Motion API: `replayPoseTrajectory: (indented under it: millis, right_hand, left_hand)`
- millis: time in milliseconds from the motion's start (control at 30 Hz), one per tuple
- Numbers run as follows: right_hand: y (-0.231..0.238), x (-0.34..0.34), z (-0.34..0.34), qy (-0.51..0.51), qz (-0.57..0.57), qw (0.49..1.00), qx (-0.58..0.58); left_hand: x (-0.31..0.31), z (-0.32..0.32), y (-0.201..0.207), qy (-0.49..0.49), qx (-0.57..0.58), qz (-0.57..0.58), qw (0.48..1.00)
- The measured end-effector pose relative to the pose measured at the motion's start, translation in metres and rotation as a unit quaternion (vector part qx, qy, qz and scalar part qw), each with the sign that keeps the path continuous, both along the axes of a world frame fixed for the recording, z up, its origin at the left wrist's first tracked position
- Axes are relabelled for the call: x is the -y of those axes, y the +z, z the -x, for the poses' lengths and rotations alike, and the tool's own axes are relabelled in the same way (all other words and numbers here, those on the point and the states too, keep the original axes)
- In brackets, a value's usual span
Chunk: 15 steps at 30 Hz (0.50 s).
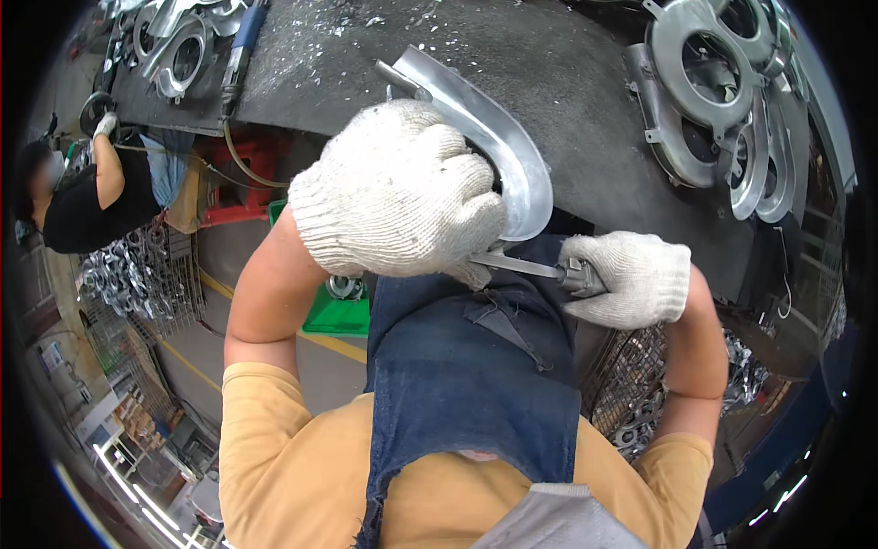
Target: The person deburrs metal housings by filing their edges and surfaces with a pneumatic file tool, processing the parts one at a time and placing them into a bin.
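In a white knit glove, my left hand is closed round a curved, silver metal casting with a raised rim. The casting stands out over the bench's near edge, its rounded end toward my apron, and my glove hides its left side. My right hand, gloved the same way, grips a file-like hand tool by its grey handle. The tool's narrow flat blade points left, its tip at the lower end of the casting by my left fingers. Whether the blade touches the metal I cannot tell.
Ring-shaped metal castings are piled at the bench's right; more castings lie far left, beside a blue-handled air tool with a hose. Metal chips dot the dark bench. A green crate is below; a co-worker is at left.
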State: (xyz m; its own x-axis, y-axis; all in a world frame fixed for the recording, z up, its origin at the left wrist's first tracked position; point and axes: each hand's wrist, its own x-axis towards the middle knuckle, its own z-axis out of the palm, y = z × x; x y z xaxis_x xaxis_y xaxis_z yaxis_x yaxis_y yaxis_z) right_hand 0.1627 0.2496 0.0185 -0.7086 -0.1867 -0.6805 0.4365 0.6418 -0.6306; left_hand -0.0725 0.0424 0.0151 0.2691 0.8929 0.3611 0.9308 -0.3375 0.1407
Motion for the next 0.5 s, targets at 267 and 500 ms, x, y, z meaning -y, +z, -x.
replayPoseTrajectory:
  millis: [267,500]
  right_hand:
    - [0.021,-0.008,-0.009,0.085,-0.026,0.994,0.057]
    - [-0.027,0.059,-0.035,-0.235,-0.253,0.888,-0.304]
  left_hand:
    - [-0.017,0.006,0.012,-0.032,0.003,0.088,0.996]
    - [-0.029,0.007,0.021,0.021,0.055,0.098,0.993]
